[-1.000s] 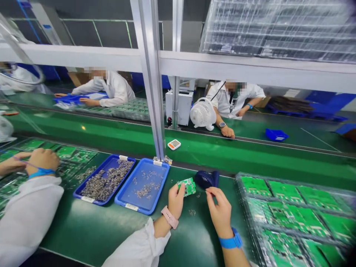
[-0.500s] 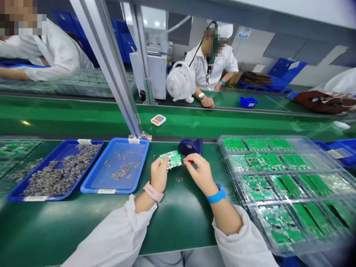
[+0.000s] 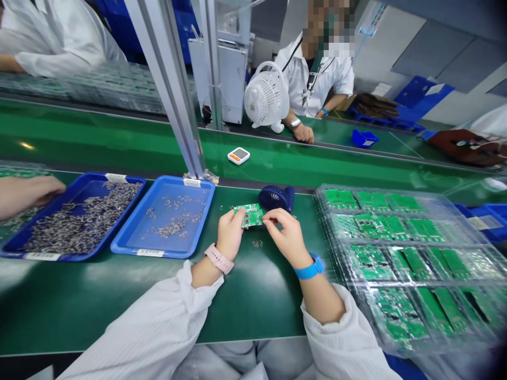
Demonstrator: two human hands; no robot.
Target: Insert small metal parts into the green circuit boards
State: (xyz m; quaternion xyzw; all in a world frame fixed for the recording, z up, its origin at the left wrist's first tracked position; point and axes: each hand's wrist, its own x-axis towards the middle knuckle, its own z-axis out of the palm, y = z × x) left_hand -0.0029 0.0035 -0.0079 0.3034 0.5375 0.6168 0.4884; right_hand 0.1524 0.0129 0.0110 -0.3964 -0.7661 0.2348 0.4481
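A green circuit board (image 3: 252, 215) is held above the bench by my left hand (image 3: 230, 232), thumb on top and fingers beneath. My right hand (image 3: 285, 235) is closed in a pinch at the board's right edge; whatever sits between thumb and fingertips is too small to make out. A little pile of small metal parts (image 3: 257, 244) lies on the green bench just below the board. Behind the board is a dark blue handheld fan (image 3: 275, 198).
Left of me are two blue trays (image 3: 130, 248) (image 3: 85, 257) of small metal parts; another person's hand (image 3: 31, 194) reaches beside the far one. A clear plastic tray (image 3: 336, 253) of circuit boards stands right. A metal post (image 3: 170, 89) rises ahead, near a white timer (image 3: 238, 155).
My right hand has come up against the board's right edge, where a gap showed before. Another person's hand has entered at the left. The camera view has shifted slightly.
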